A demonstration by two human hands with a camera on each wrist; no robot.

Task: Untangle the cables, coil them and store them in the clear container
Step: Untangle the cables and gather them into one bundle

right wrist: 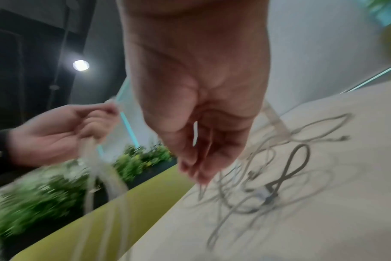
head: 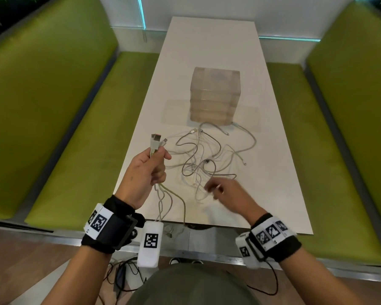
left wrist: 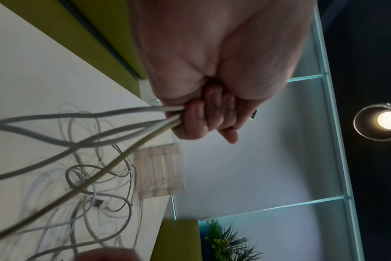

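Early yet: left hand (head: 146, 172) clenches several plug ends; cables (head: 207, 159) lie tangled on the bench (head: 273, 172); right hand (head: 229, 194) seemingly loose; container (head: 215, 95) unfilled.

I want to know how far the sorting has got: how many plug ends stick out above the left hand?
3 that I can make out above the left hand: two broad plugs side by side and a small plug to their right. More may be hidden inside the fist.
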